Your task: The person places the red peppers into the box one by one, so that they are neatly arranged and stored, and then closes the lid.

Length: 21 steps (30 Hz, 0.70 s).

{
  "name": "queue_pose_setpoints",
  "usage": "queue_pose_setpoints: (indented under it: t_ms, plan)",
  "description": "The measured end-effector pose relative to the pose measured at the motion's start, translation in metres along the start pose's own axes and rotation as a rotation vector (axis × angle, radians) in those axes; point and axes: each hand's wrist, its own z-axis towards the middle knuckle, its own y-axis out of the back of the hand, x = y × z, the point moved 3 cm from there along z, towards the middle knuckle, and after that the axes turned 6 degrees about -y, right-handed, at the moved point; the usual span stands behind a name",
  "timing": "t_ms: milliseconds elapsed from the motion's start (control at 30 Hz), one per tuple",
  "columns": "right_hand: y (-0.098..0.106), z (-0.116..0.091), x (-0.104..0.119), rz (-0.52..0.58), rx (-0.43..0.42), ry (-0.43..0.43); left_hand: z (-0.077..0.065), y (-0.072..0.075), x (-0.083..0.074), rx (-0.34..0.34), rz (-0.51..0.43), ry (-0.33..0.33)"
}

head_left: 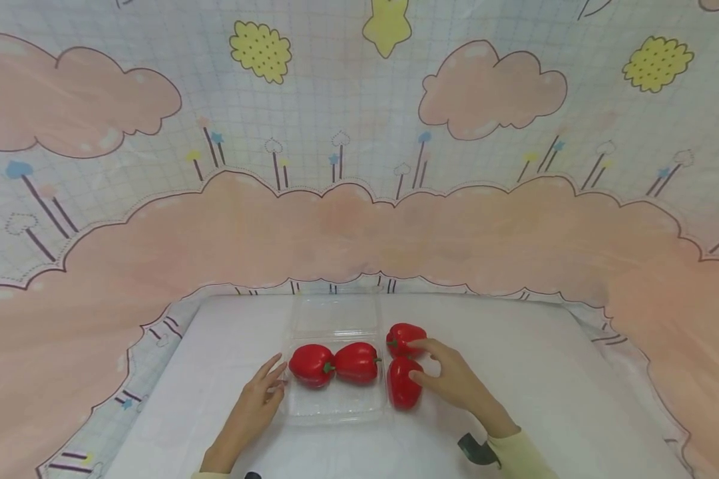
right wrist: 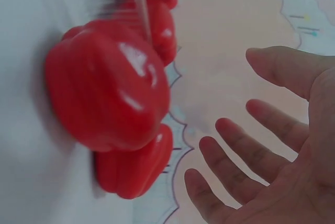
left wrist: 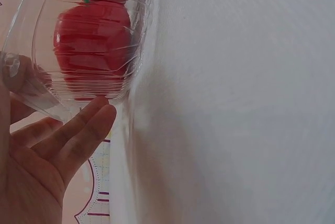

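Observation:
Two red bell peppers, a left one [head_left: 311, 365] and a right one [head_left: 357, 363], lie end to end in a clear plastic clamshell box [head_left: 335, 404] whose lid [head_left: 335, 315] is folded back. My left hand [head_left: 257, 399] rests at the box's left side. In the left wrist view its extended fingers [left wrist: 86, 137] lie against the ribbed wall. To the right of the box, a near pepper [head_left: 404, 384] and a far pepper [head_left: 405, 339] sit on the table. Over these two, my right hand [head_left: 455, 379] hovers with fingers spread, apart from the near pepper in the right wrist view.
A white cloth [head_left: 515, 372] covers the table. Behind it hangs a patterned curtain [head_left: 347, 233] with pink clouds, which also drops along both sides. Near my right wrist is a dark strap piece [head_left: 478, 450].

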Motion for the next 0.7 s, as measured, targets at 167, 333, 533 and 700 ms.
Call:
queue_pose_setpoints:
  t_ms: [167,333,533,700]
  plan:
    - [-0.001,0.0,-0.01,-0.027,-0.007,-0.022,0.0,0.001,0.0,0.004,0.013,0.009]
    - [-0.002,0.001,-0.017,-0.053,-0.001,-0.002,0.0,0.001,-0.001,0.012,0.013,0.022]
    - [-0.005,0.002,-0.025,-0.036,0.023,-0.054,0.001,0.001,-0.002,0.002,0.018,0.019]
    - [-0.007,0.003,-0.031,-0.024,0.062,-0.064,0.001,0.0,-0.002,-0.001,0.035,0.006]
